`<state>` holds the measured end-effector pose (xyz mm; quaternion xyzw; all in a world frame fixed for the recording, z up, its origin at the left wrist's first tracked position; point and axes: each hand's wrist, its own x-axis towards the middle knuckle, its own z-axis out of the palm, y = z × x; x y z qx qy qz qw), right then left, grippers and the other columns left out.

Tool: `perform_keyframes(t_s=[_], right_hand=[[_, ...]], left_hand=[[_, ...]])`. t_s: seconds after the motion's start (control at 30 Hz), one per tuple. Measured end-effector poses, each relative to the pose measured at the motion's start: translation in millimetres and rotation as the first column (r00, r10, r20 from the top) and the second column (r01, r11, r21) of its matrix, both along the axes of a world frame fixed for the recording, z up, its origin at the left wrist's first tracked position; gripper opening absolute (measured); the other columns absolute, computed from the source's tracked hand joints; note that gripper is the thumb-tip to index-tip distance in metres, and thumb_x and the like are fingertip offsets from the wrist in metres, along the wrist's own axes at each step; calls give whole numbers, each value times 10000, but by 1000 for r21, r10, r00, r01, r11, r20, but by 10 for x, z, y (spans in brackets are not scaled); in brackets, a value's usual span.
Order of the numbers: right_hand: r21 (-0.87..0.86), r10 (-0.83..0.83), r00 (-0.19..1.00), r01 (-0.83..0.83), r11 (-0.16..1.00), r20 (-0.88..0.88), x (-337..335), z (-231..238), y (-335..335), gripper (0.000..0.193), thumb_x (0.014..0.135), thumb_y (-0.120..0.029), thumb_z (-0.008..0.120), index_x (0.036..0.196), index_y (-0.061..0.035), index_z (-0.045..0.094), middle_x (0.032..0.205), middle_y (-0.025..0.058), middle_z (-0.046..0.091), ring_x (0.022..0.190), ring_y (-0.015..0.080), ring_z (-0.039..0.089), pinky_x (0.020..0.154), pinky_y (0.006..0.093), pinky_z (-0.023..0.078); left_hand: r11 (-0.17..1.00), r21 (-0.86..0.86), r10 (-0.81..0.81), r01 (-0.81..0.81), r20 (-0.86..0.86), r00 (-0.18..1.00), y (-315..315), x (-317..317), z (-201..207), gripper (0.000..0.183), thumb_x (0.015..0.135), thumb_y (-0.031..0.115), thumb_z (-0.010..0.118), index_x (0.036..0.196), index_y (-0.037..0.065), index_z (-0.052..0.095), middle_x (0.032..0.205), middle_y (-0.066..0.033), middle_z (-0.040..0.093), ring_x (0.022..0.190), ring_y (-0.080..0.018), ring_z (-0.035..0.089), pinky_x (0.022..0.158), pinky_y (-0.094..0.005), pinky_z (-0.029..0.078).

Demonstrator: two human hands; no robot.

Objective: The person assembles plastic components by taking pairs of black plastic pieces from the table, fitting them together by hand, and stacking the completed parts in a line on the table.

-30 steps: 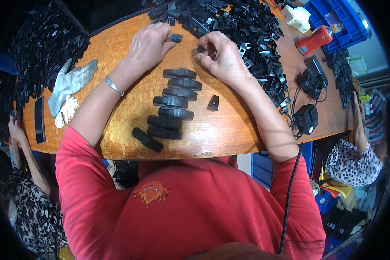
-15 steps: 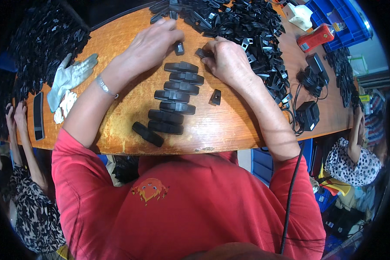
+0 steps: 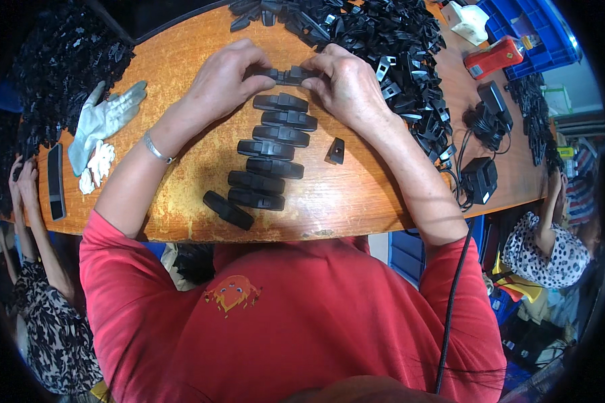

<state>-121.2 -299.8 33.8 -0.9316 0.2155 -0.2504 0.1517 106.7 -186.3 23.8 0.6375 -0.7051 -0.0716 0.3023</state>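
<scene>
Above the middle of the table, my left hand (image 3: pixel 230 75) pinches one end of a black plastic part (image 3: pixel 273 74). My right hand (image 3: pixel 348 79) grips a second black plastic part (image 3: pixel 296 76), and the two pieces meet end to end between my fingers. Whether they are locked together cannot be made out. Just below my hands, several joined black pieces (image 3: pixel 280 136) lie in a staggered row. The nearest one (image 3: pixel 227 209) lies slanted at the row's lower left. A small loose black piece (image 3: pixel 335 151) sits right of the row, beneath my right wrist.
A big heap of black parts (image 3: pixel 410 87) spreads along the far right, with another dark pile (image 3: pixel 67 74) at the far left. A pale glove (image 3: pixel 104 127) and a flat black strip (image 3: pixel 57 181) lie left. Cables with a black adapter (image 3: pixel 478 180), a red container (image 3: pixel 494 58) and a blue crate (image 3: pixel 528 64) stand right.
My hands, apart before with one black piece each, have come together. The left piece has turned from upright to sideways, and the two pieces now touch end to end.
</scene>
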Motion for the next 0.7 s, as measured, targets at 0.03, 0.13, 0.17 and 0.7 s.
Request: perform_keyframes(t_s=[0.03, 0.13, 0.17, 0.7], right_hand=[[14, 1, 1000, -1, 1000, -15, 0, 7, -2, 265, 851, -139, 862, 1078, -20, 797, 1015, 161, 714, 908, 373, 740, 807, 456, 607], [17, 3, 999, -2, 1000, -50, -16, 16, -39, 264, 846, -135, 861, 1077, -23, 799, 1012, 155, 711, 908, 369, 740, 808, 451, 607], [4, 1, 998, -1, 1000, -64, -23, 10, -55, 262, 843, -132, 861, 1075, -26, 800, 1011, 151, 709, 908, 366, 739, 808, 449, 607], [94, 154, 986, -148, 985, -63, 34, -74, -80, 319, 888, -333, 844, 1051, -60, 831, 961, 169, 786, 914, 348, 766, 843, 445, 604]], left_hand=[[1000, 2, 2, -2, -4, 1000, -1, 1, -17, 228, 900, 176, 832, 1030, 7, 753, 979, -125, 694, 903, -313, 701, 819, -421, 564], [999, 30, 20, -18, -76, 997, 0, -8, -47, 206, 900, 170, 830, 982, -4, 755, 948, -129, 686, 892, -305, 702, 807, -414, 560], [1000, 14, 9, -8, -69, 998, -2, -1, -61, 202, 899, 145, 836, 990, -11, 744, 939, -112, 671, 867, -265, 688, 774, -384, 547], [972, 227, -29, 61, -143, 989, 162, -62, 157, 229, 942, 131, 786, 1107, -24, 752, 1042, -129, 744, 915, -286, 720, 824, -354, 570]])
